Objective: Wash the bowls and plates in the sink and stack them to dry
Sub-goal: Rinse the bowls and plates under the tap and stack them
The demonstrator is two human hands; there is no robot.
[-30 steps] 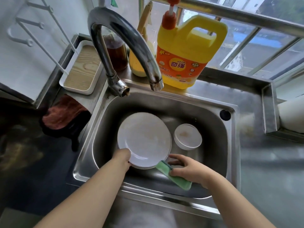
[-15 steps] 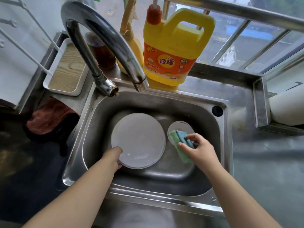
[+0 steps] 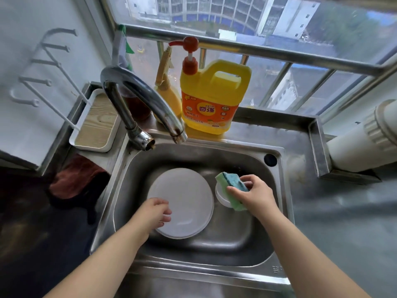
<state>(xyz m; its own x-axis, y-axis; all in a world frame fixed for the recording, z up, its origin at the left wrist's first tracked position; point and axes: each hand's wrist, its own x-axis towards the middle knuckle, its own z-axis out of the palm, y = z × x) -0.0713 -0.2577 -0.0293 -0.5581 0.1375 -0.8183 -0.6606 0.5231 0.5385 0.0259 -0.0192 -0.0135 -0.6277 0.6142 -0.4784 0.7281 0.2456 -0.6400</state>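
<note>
A white plate (image 3: 184,198) lies in the steel sink (image 3: 214,250), left of centre. My left hand (image 3: 155,214) rests on the plate's near-left rim, fingers loosely curled over its edge. A small white bowl (image 3: 221,197) sits right of the plate, mostly covered by a green and blue sponge (image 3: 231,183). My right hand (image 3: 254,195) grips that sponge and holds it over the bowl.
The curved tap (image 3: 146,97) arches over the sink's back left. A yellow detergent jug (image 3: 212,97) with a red pump and a yellow spray bottle (image 3: 166,93) stand behind the sink. A white tray (image 3: 95,123) and a brown cloth (image 3: 75,179) lie left. Grey counter extends right.
My right hand carried the sponge from the near sink wall up and right, over the small bowl. My left hand shifted further onto the plate's rim. The camera tilted upward.
</note>
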